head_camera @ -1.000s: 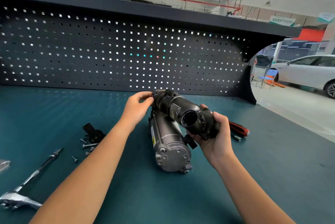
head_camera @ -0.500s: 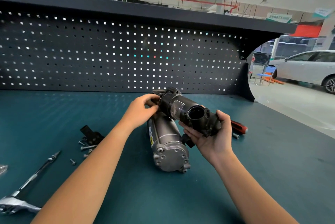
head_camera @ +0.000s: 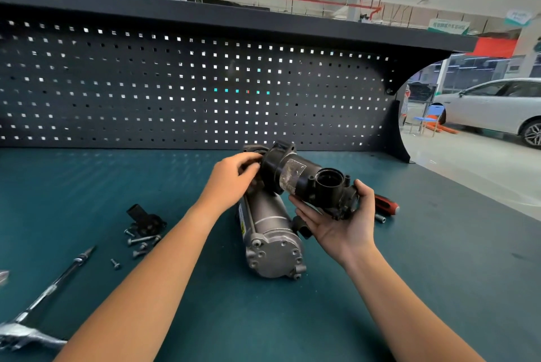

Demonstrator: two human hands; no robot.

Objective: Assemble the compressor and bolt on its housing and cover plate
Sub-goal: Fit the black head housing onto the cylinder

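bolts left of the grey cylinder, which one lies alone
The small bolt nearest the ratchet bar; the other bolts cluster by the black bracket.

Both bare forearms reach forward. The left hand (head_camera: 234, 180) curls its fingers round the housing's (head_camera: 295, 177) far end. The right hand (head_camera: 342, 222) lies palm up beneath it, fingers straight.

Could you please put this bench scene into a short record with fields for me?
Held part: black compressor body, tilted above the bench
Left hand: grips its far flanged end
Right hand: supports its near ported end from below
Under it: grey cylinder lying on the bench
Left of cylinder: loose bolts, black bracket, ratchet wrench
Right: red-handled screwdriver, partly behind the right hand
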